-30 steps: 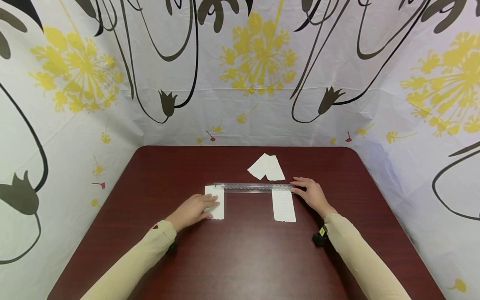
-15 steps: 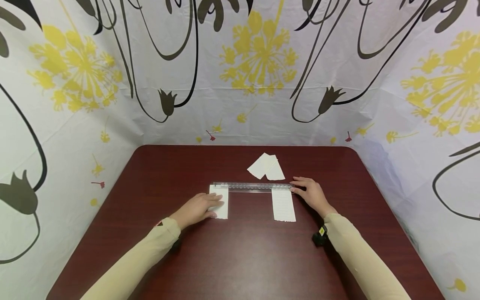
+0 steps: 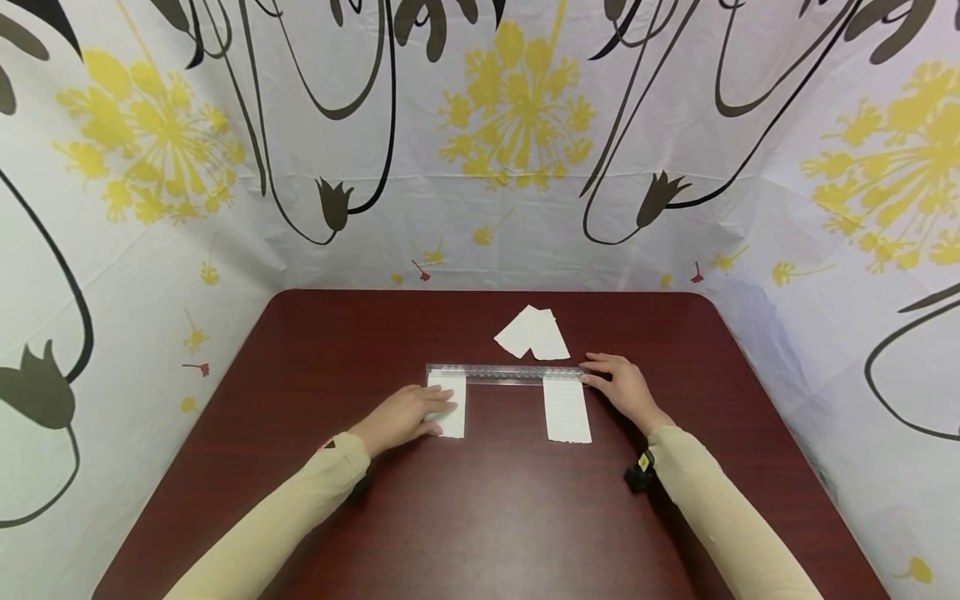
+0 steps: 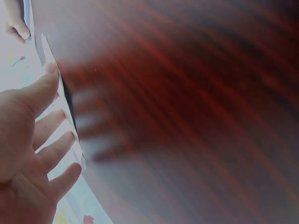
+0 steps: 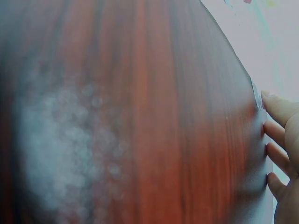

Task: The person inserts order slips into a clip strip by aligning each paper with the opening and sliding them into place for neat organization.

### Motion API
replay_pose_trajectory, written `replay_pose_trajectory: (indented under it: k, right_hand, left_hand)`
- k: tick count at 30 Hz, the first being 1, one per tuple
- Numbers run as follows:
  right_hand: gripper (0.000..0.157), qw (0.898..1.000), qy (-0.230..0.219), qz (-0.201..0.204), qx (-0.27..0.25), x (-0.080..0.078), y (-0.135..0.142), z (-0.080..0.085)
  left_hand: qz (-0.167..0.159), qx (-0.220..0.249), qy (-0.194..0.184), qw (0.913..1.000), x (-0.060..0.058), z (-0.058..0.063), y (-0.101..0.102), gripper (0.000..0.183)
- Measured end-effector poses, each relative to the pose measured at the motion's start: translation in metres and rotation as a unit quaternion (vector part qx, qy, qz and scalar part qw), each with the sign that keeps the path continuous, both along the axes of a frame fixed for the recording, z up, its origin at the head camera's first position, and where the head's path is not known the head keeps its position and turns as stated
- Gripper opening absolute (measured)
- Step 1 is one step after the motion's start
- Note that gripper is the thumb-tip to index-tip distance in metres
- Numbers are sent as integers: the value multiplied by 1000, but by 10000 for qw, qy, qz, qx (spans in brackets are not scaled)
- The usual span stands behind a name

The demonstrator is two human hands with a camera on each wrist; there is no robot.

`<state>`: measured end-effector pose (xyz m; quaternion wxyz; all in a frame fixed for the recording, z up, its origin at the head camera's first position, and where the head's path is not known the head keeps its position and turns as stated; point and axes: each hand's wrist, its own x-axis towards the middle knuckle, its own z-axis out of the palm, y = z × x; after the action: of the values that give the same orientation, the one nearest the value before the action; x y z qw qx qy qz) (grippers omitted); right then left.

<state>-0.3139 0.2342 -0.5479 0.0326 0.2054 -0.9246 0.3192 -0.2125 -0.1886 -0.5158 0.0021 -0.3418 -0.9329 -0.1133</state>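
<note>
My left hand (image 3: 405,414) lies with straight, spread fingers on a small white paper strip (image 3: 456,425), pressing it flat on the table. In the left wrist view, the left hand's fingertips (image 4: 74,136) touch this strip (image 4: 70,109). The strip's far end meets the left end of a clear plastic ruler (image 3: 504,373) lying crosswise. At the ruler's right end, my right hand (image 3: 626,390) rests with extended fingers, its thumb touching the end. A lined paper strip (image 3: 567,414) with a torn near edge lies at the ruler's right part. Whether the strips run under the ruler is unclear.
Two overlapping white paper pieces (image 3: 517,333) with torn edges lie behind the ruler, right of centre. The dark red wooden table (image 3: 495,517) ends at a patterned cloth (image 3: 495,217) on the far side and both flanks.
My left hand has slid the left paper strip to the right along the ruler, toward the other strip. The ruler and my right hand have stayed in place.
</note>
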Motion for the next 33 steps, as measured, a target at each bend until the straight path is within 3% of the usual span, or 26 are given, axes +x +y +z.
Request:
replay_pose_trajectory:
  k: [33]
  right_hand:
    - [37, 10000, -61, -23, 70, 0, 0, 2]
  left_hand:
    - [-111, -162, -52, 9998, -11, -3, 39, 53]
